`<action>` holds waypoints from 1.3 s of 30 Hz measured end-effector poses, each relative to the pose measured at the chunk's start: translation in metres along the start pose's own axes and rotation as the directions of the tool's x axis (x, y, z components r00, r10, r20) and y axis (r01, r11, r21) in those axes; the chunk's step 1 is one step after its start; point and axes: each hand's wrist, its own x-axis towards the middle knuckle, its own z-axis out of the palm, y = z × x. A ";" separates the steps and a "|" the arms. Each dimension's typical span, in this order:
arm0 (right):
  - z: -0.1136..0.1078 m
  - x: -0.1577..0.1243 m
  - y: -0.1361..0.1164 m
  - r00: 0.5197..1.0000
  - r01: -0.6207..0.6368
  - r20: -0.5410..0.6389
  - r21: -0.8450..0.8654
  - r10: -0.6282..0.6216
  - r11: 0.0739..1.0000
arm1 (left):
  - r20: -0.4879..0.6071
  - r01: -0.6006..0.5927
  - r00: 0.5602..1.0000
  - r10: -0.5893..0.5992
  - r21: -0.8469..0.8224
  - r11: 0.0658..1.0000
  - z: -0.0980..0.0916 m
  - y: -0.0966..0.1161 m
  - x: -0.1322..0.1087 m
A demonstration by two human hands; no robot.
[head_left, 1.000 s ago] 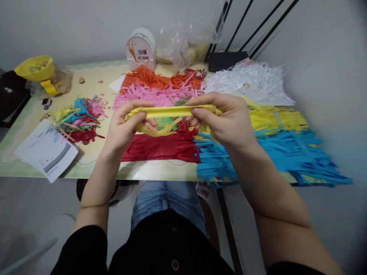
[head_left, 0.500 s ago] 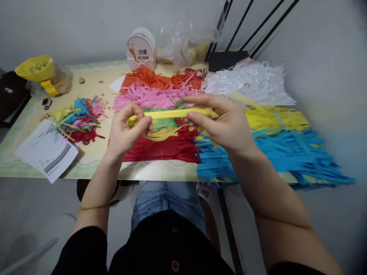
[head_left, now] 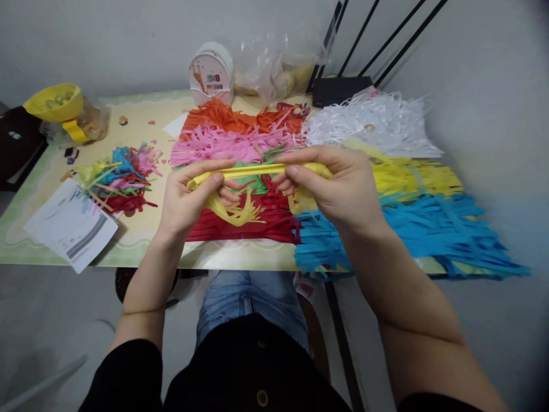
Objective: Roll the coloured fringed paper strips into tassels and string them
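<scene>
Between my two hands a yellow fringed tissue-paper strip [head_left: 253, 170] is stretched level, its middle rolled narrow. My left hand [head_left: 189, 191] pinches one end between thumb and fingers. The other end is pinched by my right hand [head_left: 334, 186]. Loose yellow fringe [head_left: 238, 216] hangs below the strip near my left hand. Underneath lie red fringed paper [head_left: 249, 223], green fringed paper [head_left: 257, 184] and pink fringed paper [head_left: 214, 142], partly hidden by my hands. Blue fringed paper [head_left: 429, 229] and yellow fringed paper [head_left: 416, 177] spread out to the right.
Orange fringed paper [head_left: 240, 117] and white shredded fringe [head_left: 364, 123] lie farther back. A pile of multicoloured tassels [head_left: 124, 177] rests beside a white label sheet [head_left: 71, 226] at left. A pink round box [head_left: 210, 74], a plastic bag [head_left: 274, 74] and a black router [head_left: 341, 90] stand at the back.
The fingers of both hands have shifted along the yellow strip, and the strip looks narrower. More loose yellow fringe now hangs below it near my left hand.
</scene>
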 end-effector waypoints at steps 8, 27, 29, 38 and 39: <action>0.000 0.005 0.004 0.999 -0.004 0.045 0.188 -0.005 0.982 | -0.023 0.059 0.998 -0.063 -0.137 0.989 0.006 0.004 0.002; -0.015 0.033 0.009 0.863 0.449 0.424 -0.399 -0.273 0.799 | 0.628 -0.336 0.771 -0.102 0.538 0.774 -0.007 0.000 0.070; -0.019 0.031 0.005 0.866 0.428 0.443 -0.418 -0.232 0.801 | 0.610 -0.349 0.786 -0.097 0.569 0.745 -0.006 -0.006 0.072; -0.008 0.059 0.014 0.911 -0.028 0.400 -0.184 0.101 0.983 | 0.198 -0.426 0.902 0.383 0.548 0.720 -0.005 -0.031 0.063; -0.003 0.061 0.018 0.893 -0.098 0.426 -0.123 0.142 0.988 | 0.231 -0.452 0.890 0.393 0.557 0.696 -0.004 -0.031 0.062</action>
